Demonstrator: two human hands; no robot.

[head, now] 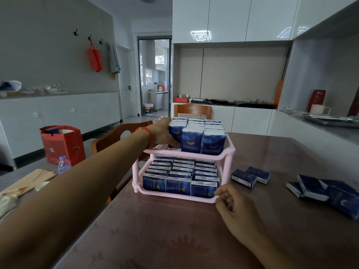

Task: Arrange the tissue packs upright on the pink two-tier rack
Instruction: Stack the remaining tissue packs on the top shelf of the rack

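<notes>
The pink two-tier rack [230, 152] stands on the brown table. Both tiers hold rows of dark blue tissue packs standing upright, the upper row [204, 141] and the lower row [178, 184]. My left hand [165, 135] reaches to the upper tier's left side and grips the leftmost front pack [174, 133], thumb on its face. The front left corner of the upper shelf is bare pink grid. My right hand [231, 206] rests by the rack's lower front right corner, fingers curled, touching the pink rim. Loose packs [250, 175] lie flat on the table to the right.
More loose packs [320, 189] are heaped at the table's right edge. Two wooden chairs [124, 134] stand behind and left of the table. A red gift bag [62, 144], a water bottle [63, 164] and folded cloth [29, 181] sit on the left.
</notes>
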